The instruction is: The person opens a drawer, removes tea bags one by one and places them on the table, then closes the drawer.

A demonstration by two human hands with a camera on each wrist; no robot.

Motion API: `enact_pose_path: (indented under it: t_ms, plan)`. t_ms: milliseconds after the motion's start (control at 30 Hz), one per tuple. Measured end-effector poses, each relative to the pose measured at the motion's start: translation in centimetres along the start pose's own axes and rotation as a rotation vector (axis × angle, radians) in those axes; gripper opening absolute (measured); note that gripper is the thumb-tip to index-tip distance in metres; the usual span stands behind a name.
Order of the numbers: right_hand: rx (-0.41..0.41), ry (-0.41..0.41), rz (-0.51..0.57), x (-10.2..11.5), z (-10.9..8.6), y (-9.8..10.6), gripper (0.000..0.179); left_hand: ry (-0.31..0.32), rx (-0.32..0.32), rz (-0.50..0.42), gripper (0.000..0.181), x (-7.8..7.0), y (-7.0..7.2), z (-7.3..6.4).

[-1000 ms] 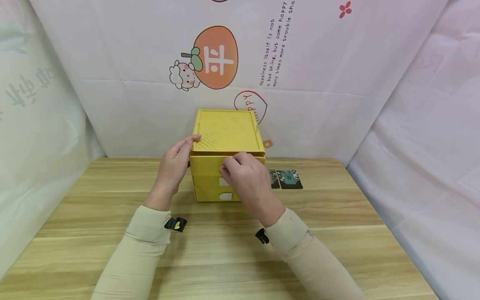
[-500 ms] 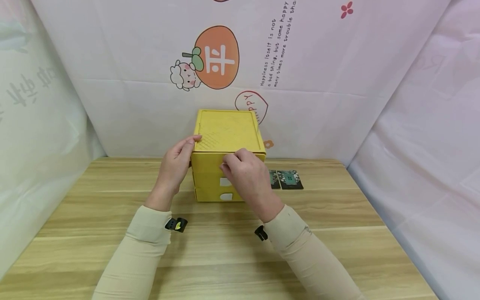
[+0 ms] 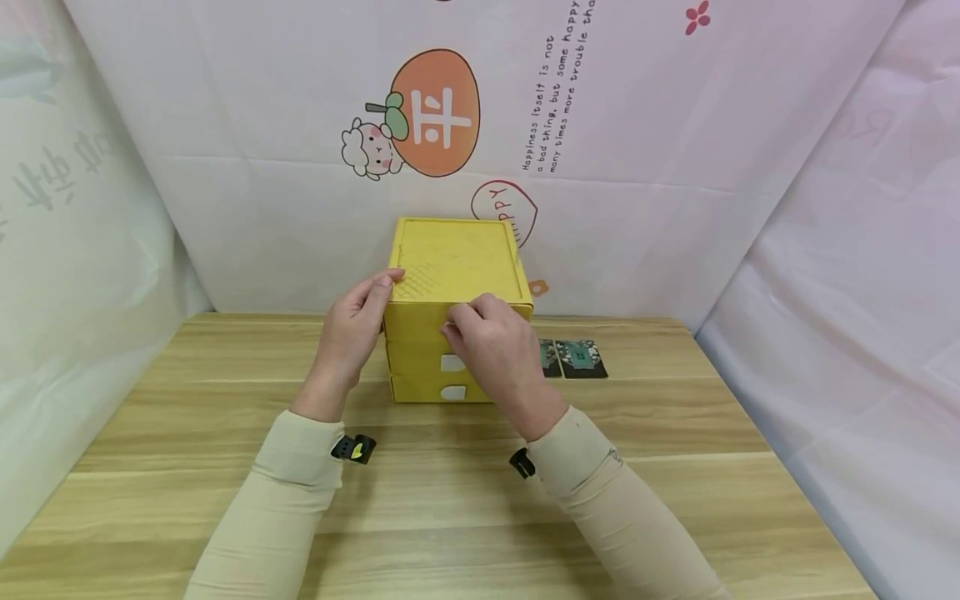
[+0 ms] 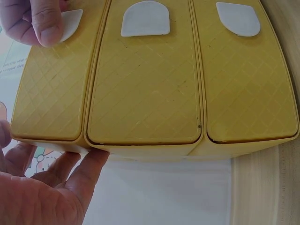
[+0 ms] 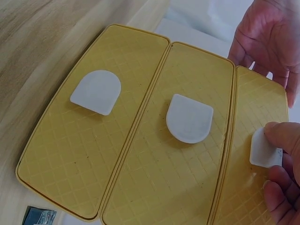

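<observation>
A small yellow cabinet (image 3: 465, 258) with three stacked drawers stands on the table, each drawer front bearing a white handle. My right hand (image 3: 498, 362) is at the top drawer, and in the right wrist view thumb and fingers pinch its white handle (image 5: 265, 149). That drawer sits flush with the cabinet. My left hand (image 3: 351, 337) steadies the cabinet's left side near the upper front corner; in the left wrist view its fingers (image 4: 91, 171) lie extended against the side. The middle handle (image 4: 146, 18) and bottom handle (image 4: 239, 18) are untouched.
Two dark patterned cards (image 3: 581, 359) lie on the wood-grain table (image 3: 420, 500), right of the cabinet, one partly hidden by my right hand. A printed white cloth (image 3: 637, 108) hangs close behind, and more white cloth flanks the table on both sides.
The top drawer, slightly out a second ago with a gap under the cabinet's top, has slid in flush. My right hand moved slightly forward with it; the left hand stayed at the side.
</observation>
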State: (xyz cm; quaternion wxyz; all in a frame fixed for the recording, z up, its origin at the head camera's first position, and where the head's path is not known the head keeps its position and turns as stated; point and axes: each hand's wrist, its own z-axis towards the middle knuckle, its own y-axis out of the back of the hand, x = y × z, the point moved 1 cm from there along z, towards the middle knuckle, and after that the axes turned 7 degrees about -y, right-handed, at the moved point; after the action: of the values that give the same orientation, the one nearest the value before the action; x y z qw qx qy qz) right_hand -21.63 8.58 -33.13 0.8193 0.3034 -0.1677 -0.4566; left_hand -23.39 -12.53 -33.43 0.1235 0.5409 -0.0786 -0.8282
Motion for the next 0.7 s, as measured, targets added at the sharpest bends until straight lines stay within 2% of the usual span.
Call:
enact_pose_path:
  t_ms: [200, 367, 700]
  plan:
    - [0.0, -0.001, 0.006, -0.08, 0.08, -0.02, 0.012, -0.02, 0.01, -0.011, 0.057, 0.03, -0.03, -0.08]
    - [-0.014, 0.007, 0.008, -0.14, 0.1, -0.07, 0.012, -0.019, 0.004, -0.018, 0.052, 0.08, -0.16, -0.1]
    - [-0.032, 0.014, 0.015, -0.25, 0.05, -0.23, 0.014, -0.024, 0.0, -0.014, 0.052, 0.12, -0.27, -0.14]
